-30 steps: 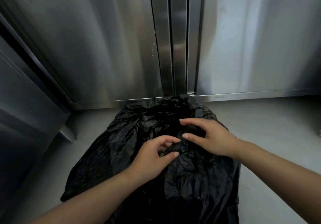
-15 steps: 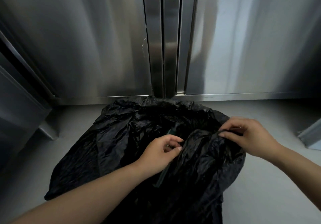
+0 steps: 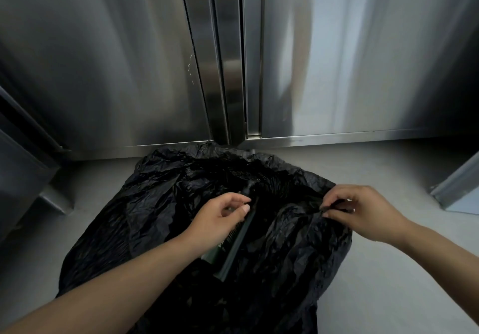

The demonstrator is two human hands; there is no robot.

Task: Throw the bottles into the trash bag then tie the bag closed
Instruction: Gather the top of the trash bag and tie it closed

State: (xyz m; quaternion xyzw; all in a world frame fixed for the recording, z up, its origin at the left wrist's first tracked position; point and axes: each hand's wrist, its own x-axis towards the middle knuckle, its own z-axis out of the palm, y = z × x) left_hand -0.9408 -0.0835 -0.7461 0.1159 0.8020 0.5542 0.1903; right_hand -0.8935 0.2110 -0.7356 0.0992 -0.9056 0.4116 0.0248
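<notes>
The black trash bag [image 3: 160, 219] is sitting on the floor [image 3: 388, 282], just in front of the steel doors [image 3: 103, 61]. The left hand [image 3: 217, 223] is pinching the near rim of the bag. The right hand [image 3: 363, 212] is pinching the right rim. The mouth is gaping between them, so both hands are equally near. A dark green bottle [image 3: 228, 245] is lying inside, its long way running near to far. Its label is too dark to read.

A black trash bag [image 3: 160, 212] sits on the floor [image 3: 388, 269]. The left hand [image 3: 217, 222] and the right hand [image 3: 363, 212] at three o'clock pinch its rim, before steel doors [image 3: 103, 61].
</notes>
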